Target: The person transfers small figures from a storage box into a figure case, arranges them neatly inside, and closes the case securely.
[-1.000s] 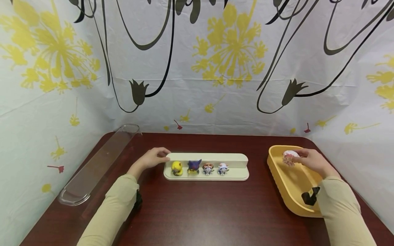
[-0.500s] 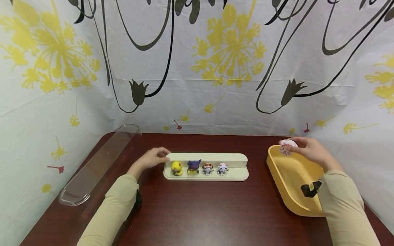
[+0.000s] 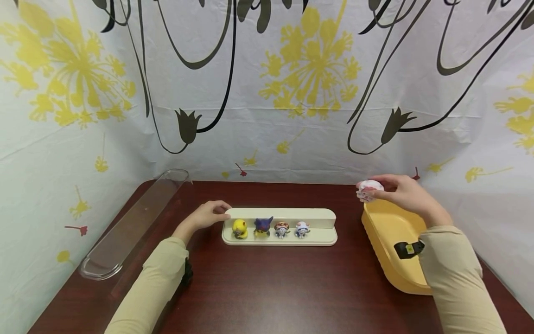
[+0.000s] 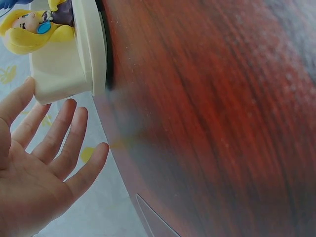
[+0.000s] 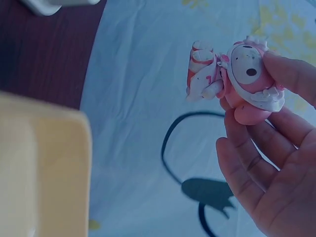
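my right hand (image 3: 402,194) pinches a pink-and-white figurine (image 3: 369,189) by its head, lifted just above the yellow tub's (image 3: 388,241) far rim. my left hand (image 3: 205,215), fingers relaxed, rests against the cream display tray's (image 3: 317,217) end, steadying its four figures (image 3: 270,228).

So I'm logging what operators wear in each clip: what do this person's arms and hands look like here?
Both arms are in long, loose, pale khaki sleeves that end at the wrists. The left hand and right hand are bare: no gloves, and no rings that I can see. A small black device with a yellow spot sits under the right wrist; a dark one shows under the left sleeve.
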{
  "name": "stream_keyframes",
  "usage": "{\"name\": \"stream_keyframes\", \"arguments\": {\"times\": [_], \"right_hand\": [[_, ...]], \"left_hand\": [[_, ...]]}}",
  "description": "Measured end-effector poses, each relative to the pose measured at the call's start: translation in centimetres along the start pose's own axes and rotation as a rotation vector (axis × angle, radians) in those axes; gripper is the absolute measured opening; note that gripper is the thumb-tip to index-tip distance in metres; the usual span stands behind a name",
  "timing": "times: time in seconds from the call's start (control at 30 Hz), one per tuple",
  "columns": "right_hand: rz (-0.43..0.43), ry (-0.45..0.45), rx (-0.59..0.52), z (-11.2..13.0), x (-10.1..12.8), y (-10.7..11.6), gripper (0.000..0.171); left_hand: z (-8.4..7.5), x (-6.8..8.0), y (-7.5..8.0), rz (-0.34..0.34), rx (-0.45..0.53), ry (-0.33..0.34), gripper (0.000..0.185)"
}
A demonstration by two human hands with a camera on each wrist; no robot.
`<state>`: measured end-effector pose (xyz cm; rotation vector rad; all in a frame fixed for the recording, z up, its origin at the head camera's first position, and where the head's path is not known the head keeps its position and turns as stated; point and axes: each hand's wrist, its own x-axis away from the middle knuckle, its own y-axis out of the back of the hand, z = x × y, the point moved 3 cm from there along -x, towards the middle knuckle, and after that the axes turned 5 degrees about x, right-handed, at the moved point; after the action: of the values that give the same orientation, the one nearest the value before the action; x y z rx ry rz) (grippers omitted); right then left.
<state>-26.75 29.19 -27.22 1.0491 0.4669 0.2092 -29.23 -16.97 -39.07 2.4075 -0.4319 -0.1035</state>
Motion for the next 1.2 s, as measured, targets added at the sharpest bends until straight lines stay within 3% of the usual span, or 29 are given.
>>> {"name": "stream_keyframes", "arguments": {"times": [0.67, 1.2], "right_hand": [[0.145, 0.028, -0.115, 4.1, -1.6, -4.1, 0.041], [0.199, 0.079, -0.189, 3.9, -1.4, -7.5, 0.038]], "left_hand": [[0.0, 0.1, 0.0, 0.000, 0.007, -0.009, 0.025], [0.0, 0.1, 0.0, 0.002, 0.009, -0.012, 0.027]]}}
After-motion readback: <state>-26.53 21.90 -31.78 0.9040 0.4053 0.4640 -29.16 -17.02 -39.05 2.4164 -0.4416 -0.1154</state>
